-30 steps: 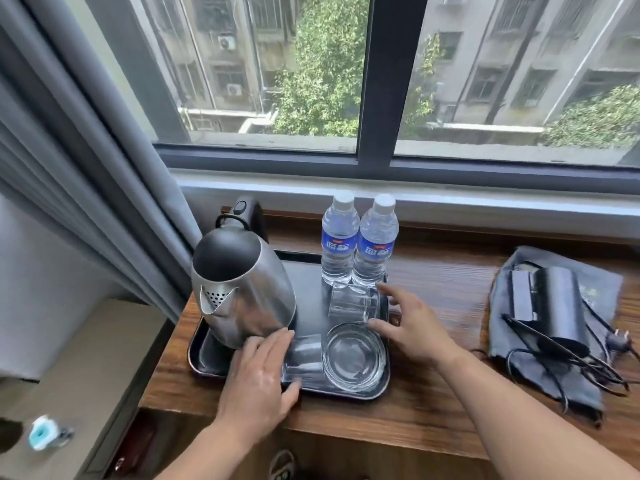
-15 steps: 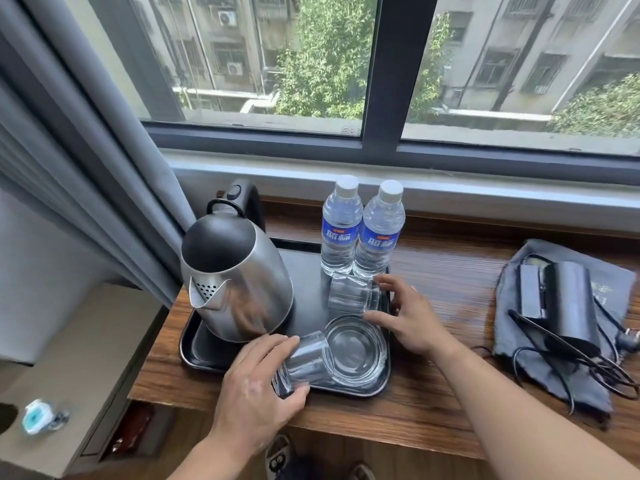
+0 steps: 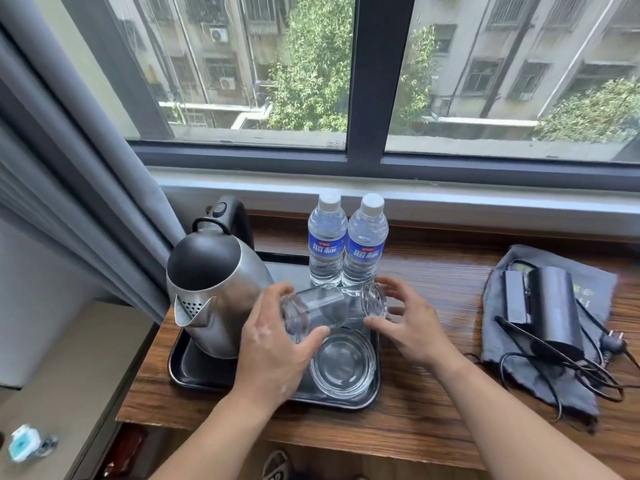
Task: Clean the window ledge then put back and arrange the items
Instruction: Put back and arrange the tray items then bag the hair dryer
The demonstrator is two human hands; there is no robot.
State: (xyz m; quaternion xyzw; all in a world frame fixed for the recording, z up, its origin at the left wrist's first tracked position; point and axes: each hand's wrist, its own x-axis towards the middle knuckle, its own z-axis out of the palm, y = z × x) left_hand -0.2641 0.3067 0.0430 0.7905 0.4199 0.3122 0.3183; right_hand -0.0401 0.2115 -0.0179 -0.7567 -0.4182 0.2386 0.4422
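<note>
Two drinking glasses held on their sides above the black tray, one in each hand, mouths turned toward each other and almost meeting over the middle of the tray. Left hand wrapped around the left glass, thumb under and fingers over, grasping near its thick base; long axis running from lower left to upper right. Right hand curled around the right glass, thumb below and fingers above; grip looks loose, but how firmly it holds cannot be told, because the glass is clear and partly blurred. Probably the step in hand: turning both glasses upright or mouth-down and setting them on the tray. Free space for this just under the hands, between the kettle on the left and the tray's right rim. Directly below and nearer to the person, a round glass dish, taking the front right part of the tray; right behind the hands, two water bottles, standing upright and touching each other. Little room, so a risk of knocking glass on glass, on the dish, or on the bottles. Farther right on the wooden ledge, well apart, a grey cloth bag with a black hair dryer and its cord on top, not in the way.
</note>
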